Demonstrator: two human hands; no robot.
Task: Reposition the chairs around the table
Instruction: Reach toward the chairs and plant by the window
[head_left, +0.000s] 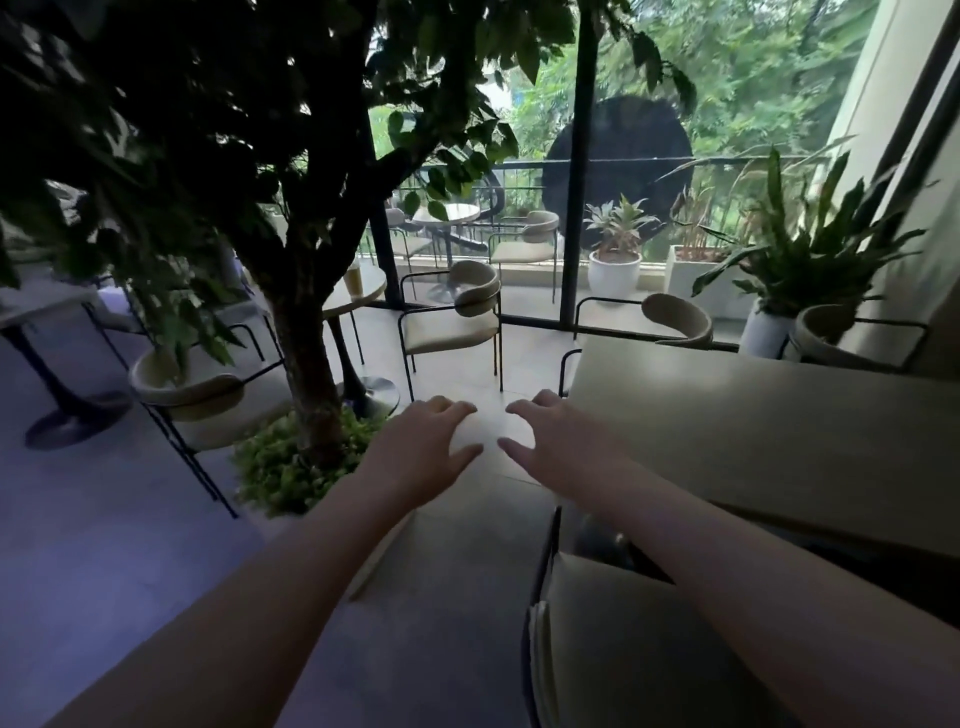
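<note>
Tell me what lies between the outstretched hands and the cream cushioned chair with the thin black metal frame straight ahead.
Only bare grey floor tiles in the head view, between both hands and the cream chair.

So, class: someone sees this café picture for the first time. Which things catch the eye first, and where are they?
Two bare hands, the left hand and right hand, reach forward with fingers spread, holding nothing, at the centre. A dark leafy indoor tree fills the left side. A cream cushioned chair with black metal frame stands beyond the hands, left of the pale rectangular table.
</note>
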